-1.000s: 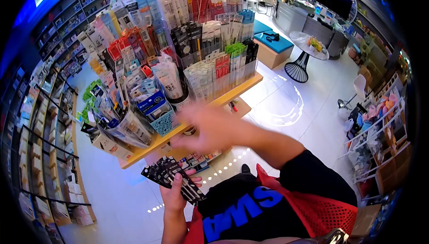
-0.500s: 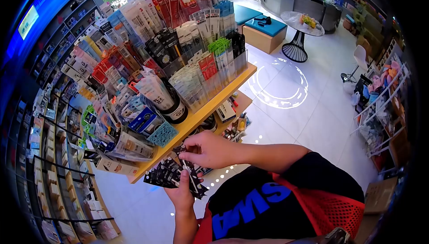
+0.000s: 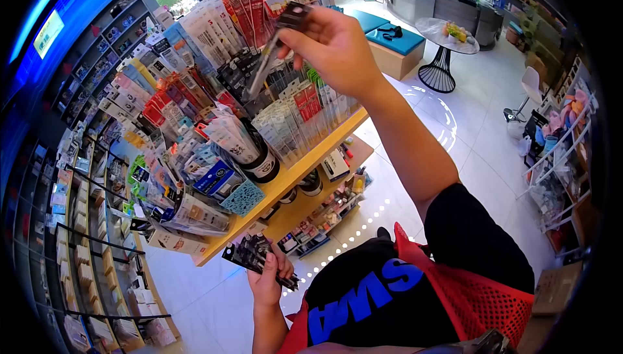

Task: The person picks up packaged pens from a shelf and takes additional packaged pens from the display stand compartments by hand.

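My right hand (image 3: 341, 49) is raised over the pen display (image 3: 285, 127), its fingers pinching the black top of a slim clear-sleeved packet (image 3: 265, 67). The packet hangs tilted down to the left, in front of a row of dark packets; it looks like a packaged pen or refill, but I cannot read the label. Lower down, in front of the wooden shelf edge (image 3: 214, 245), my left hand (image 3: 267, 284) is closed around a bundle of similar black packets (image 3: 249, 253). Its thumb lies across them.
Packed pens and refills fill the tiered rack. A blue perforated holder (image 3: 243, 198) and a black cup (image 3: 263, 166) stand near its front edge. Book shelves (image 3: 91, 269) line the left. Farther back are a round table (image 3: 448, 33) and a blue-topped bench (image 3: 396, 41).
My right hand has moved up and away from the bundle to the upper rack, carrying one packet. My left hand stays low with the bundle, which is now less fanned out.
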{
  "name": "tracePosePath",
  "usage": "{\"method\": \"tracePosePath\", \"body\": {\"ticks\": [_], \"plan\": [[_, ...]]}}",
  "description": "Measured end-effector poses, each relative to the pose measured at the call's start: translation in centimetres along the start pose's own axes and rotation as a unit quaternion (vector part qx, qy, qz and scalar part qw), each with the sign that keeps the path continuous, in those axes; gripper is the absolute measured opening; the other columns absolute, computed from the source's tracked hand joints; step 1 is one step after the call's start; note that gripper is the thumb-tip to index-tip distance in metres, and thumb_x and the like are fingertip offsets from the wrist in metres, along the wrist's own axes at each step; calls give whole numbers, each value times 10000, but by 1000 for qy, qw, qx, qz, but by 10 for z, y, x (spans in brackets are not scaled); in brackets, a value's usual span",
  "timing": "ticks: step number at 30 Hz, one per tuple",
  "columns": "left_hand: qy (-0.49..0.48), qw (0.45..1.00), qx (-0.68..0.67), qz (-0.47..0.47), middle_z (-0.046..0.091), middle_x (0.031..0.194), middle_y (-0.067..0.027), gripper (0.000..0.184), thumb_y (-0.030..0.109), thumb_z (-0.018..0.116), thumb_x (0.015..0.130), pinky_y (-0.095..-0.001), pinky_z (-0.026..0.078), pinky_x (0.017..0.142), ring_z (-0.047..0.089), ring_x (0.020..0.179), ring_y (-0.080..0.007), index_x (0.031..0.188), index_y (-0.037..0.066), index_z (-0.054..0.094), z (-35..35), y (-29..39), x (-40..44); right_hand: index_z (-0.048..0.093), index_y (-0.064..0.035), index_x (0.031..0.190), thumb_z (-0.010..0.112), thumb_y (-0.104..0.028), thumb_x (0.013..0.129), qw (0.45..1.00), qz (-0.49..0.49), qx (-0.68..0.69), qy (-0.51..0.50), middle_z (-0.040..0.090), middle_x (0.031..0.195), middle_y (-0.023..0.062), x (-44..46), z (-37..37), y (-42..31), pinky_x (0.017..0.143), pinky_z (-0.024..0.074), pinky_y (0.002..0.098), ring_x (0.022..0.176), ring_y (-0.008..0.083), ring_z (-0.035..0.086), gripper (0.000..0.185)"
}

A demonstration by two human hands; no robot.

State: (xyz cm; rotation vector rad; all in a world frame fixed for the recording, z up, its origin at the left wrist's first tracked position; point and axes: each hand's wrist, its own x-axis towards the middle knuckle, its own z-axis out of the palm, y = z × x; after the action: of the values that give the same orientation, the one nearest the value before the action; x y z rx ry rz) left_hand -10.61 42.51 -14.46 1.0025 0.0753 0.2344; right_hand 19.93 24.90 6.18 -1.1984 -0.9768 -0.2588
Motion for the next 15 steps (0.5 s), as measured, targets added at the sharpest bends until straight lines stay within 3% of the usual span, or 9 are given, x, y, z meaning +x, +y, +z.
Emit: {"method": "tracePosePath", "body": {"ticks": [4, 8, 11, 14, 15], "plan": [[-29, 997, -61, -22, 454, 810, -57, 323, 173, 571, 1012, -306, 385, 580, 430, 624, -132, 1299, 58, 477, 6, 5, -1, 686, 12, 1087, 692, -97, 945, 994, -14, -104, -25, 739, 909, 92, 26, 6, 27, 699, 553, 286, 786, 132, 695, 178], [-56, 995, -82, -29, 487, 830, -72, 332, 157, 564, 986, -316, 402, 595, 452, 641, -145, 1274, 19, 475, -2, -6, 0, 707, 12, 1055, 712, -98, 919, 975, -77, -205, -48, 739, 909, 158, 29, 19, 36, 756, 556, 325, 824, 230, 728, 175], [11, 998, -69, -10, 548, 888, -107, 306, 169, 551, 1004, -335, 439, 616, 493, 661, -168, 1246, -3, 478, 18, -6, -3, 712, 6, 1013, 705, -117, 905, 976, -61, -195, -71, 712, 926, 153, 31, 21, 41, 758, 557, 359, 847, 288, 715, 164], [75, 997, -30, 3, 615, 955, -151, 308, 177, 528, 1025, -382, 522, 669, 592, 719, -219, 1270, -4, 480, 32, -12, -1, 714, -9, 976, 682, -125, 883, 927, -174, -316, -108, 664, 955, 133, 28, 21, 65, 764, 556, 417, 869, 324, 685, 152], [90, 996, -12, 6, 620, 960, -159, 335, 181, 523, 1029, -405, 535, 669, 608, 724, -237, 1304, -1, 462, 36, -15, 1, 719, -23, 971, 690, -111, 877, 919, -156, -344, -118, 649, 942, 126, 25, 22, 69, 760, 552, 409, 862, 315, 674, 132]]}}
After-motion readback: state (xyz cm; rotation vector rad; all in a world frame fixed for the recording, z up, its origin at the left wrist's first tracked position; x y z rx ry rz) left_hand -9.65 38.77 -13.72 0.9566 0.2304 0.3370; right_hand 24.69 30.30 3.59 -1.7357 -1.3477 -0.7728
